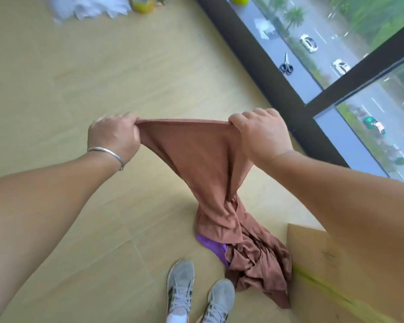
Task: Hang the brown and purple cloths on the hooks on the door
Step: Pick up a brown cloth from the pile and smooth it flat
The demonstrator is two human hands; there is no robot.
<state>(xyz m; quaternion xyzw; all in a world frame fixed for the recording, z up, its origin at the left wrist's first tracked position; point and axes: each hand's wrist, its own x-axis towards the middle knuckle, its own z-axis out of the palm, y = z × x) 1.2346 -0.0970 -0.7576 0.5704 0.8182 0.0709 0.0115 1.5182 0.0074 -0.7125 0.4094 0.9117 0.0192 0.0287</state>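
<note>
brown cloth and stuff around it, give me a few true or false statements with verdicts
1. Both hands grip the brown cloth: the left hand and the right hand hold its top edge. True.
2. The purple cloth is lifted clear of the floor. False: it lies under the brown cloth's lower end.
3. Scissors lie on the window ledge. True.
4. The brown cloth hangs on a hook. False: no hook in view.

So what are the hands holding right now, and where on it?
Both hands grip the brown cloth along its top edge: left hand at one end, right hand at the other. Its lower part trails on the floor.
</note>
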